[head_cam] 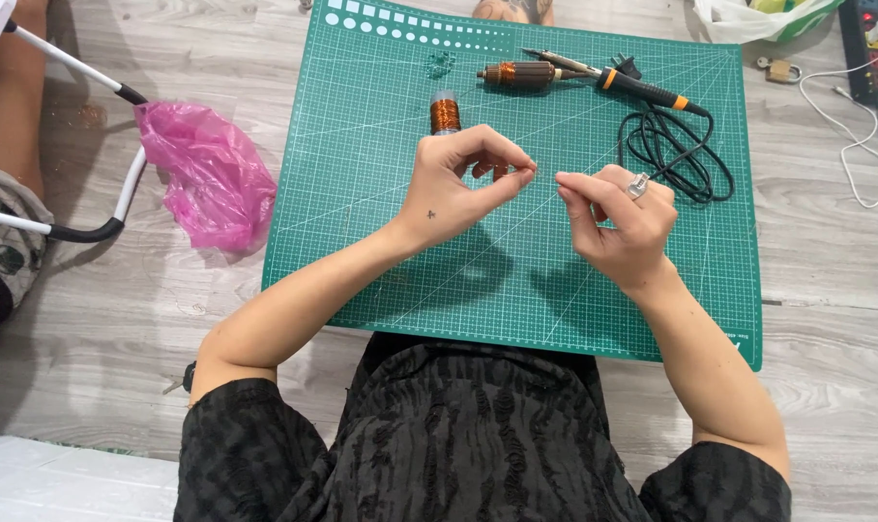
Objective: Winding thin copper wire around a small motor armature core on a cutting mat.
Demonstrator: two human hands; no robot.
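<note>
My left hand (458, 179) hovers over the green cutting mat (381, 222), thumb and forefinger pinched together at their tips. My right hand (618, 222), with a ring on one finger, is pinched the same way a few centimetres to the right. Whatever stretches between the two pinches is too thin to see; it may be fine wire. A spool of copper wire (445, 113) stands upright just behind my left hand. Farther back lie a copper-wound motor armature (516, 73) and a soldering iron (642, 89) with an orange-banded black handle.
The iron's black cord (676, 145) lies coiled on the mat's right side. A pink plastic bag (212, 174) sits on the wooden floor to the left, beside a white tube frame (120, 193). A padlock (777, 70), a power strip (869, 48) and a white cable lie at the far right.
</note>
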